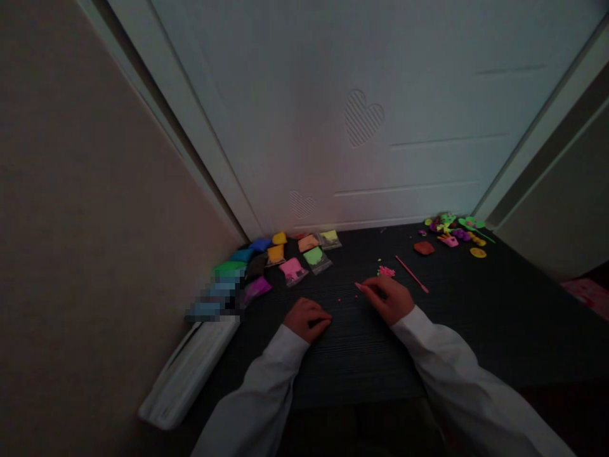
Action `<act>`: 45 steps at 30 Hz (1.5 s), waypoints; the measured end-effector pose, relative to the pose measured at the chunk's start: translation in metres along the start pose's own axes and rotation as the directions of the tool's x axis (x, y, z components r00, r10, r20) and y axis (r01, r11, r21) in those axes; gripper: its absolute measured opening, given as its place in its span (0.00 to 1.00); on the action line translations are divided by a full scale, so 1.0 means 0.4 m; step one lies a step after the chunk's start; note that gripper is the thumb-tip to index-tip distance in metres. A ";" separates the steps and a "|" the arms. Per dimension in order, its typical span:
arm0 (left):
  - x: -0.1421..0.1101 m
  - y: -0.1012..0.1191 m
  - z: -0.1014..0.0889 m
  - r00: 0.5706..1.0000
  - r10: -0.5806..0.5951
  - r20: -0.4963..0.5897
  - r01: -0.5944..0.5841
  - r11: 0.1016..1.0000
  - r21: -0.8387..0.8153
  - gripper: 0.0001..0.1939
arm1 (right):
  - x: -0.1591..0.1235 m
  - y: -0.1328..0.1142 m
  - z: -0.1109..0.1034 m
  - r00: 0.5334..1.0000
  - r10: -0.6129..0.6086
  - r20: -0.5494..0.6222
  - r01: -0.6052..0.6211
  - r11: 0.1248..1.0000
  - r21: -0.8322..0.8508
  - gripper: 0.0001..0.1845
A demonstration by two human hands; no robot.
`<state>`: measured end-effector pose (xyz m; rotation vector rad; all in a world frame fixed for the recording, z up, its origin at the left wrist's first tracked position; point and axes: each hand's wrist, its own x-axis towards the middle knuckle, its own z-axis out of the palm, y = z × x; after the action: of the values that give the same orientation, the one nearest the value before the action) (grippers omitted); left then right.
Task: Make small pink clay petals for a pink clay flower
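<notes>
My left hand (306, 319) rests on the dark table with its fingers curled and the thumb near the forefinger. Whatever it may hold is too small to make out. To its right, my right hand (391, 299) pinches a small pink piece (359, 287) between thumb and fingertips; whether that is clay or a tool's tip is unclear. Just beyond this hand lies a cluster of small pink bits (386, 271). Tiny pink crumbs (356, 296) dot the table between the hands. A thin pink modelling tool (412, 274) lies further right.
Bags of coloured clay (294, 270) spread over the back left. A long white case (190, 371) lies along the left wall. At the back right are a reddish-brown lump (423, 248), colourful small clay pieces (460, 235) and a yellow disc (478, 252). A white door panel (266, 114) borders the table's far edge.
</notes>
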<state>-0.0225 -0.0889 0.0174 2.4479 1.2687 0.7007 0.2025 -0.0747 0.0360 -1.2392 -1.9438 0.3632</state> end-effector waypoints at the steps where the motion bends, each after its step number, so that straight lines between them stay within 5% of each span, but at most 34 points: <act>1: 0.001 -0.001 0.000 1.000 0.000 -0.006 0.000 1.000 0.002 0.08 | 0.000 0.000 0.000 1.000 0.001 -0.002 -0.001 1.000 0.001 0.09; 17: 0.012 -0.008 0.009 0.997 -0.015 -0.074 0.018 0.999 0.033 0.08 | 0.002 0.001 -0.002 1.000 -0.008 0.009 0.009 1.000 -0.028 0.09; 30: 0.008 -0.009 0.006 1.000 -0.018 -0.025 0.020 0.997 0.070 0.10 | 0.001 -0.001 -0.003 0.999 -0.002 0.037 0.003 1.000 -0.024 0.10; 38: -0.013 0.005 -0.007 0.983 0.068 -0.168 -0.045 0.989 0.140 0.10 | 0.001 0.000 -0.005 1.000 -0.017 0.024 0.017 1.000 -0.012 0.10; 45: -0.018 0.017 -0.005 0.985 0.099 -0.138 -0.064 0.968 0.242 0.12 | 0.002 -0.001 -0.005 0.999 -0.014 0.032 0.014 1.000 0.000 0.10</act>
<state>-0.0227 -0.0986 0.0203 2.6971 1.3846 0.8091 0.2035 -0.0747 0.0381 -1.2265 -1.9789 0.3775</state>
